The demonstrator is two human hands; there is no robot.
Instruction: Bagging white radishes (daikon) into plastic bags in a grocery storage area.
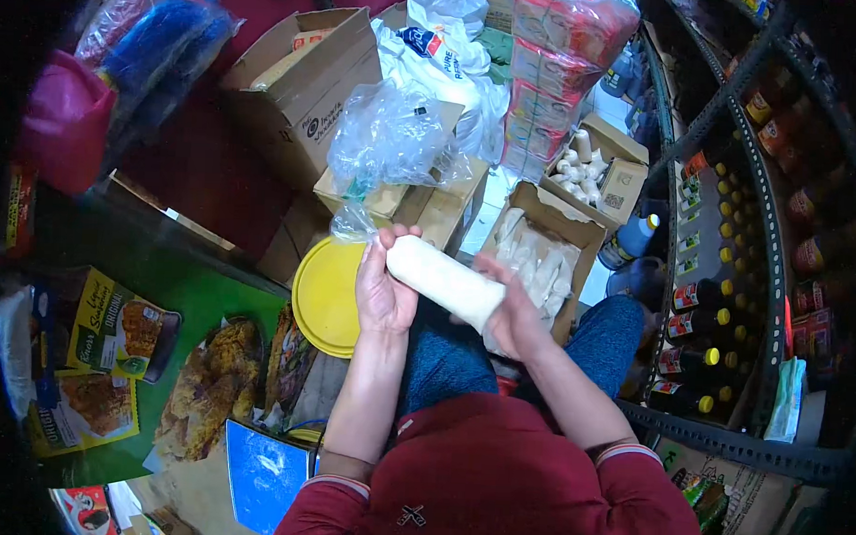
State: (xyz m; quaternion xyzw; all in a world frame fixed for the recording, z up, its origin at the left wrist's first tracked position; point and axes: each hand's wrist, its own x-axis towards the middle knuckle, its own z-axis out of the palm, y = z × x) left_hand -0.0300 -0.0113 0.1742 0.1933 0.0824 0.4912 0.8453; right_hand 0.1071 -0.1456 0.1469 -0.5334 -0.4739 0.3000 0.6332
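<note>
A clear plastic bag packed into a smooth roll with a white substance (445, 279) lies slantwise between my hands, above my lap. My left hand (388, 291) grips its upper end, where the loose twisted neck of the bag (354, 222) sticks out past the fingers. Around the lower end is my right hand (518, 317), its fingers blurred by motion. Just left of my left hand is a round yellow lid (328, 299). Beyond my right hand, an open cardboard box (588, 248) contains several slim white-filled bags (541, 271).
Ahead, a crumpled heap of clear plastic bags (397, 139) rests on cardboard boxes. A smaller box (629, 182) of white packets stands farther right. Metal shelving (773, 294) with bottles (695, 325) lines the right side. Plastic-wrapped red packs (547, 95) are stacked at the back.
</note>
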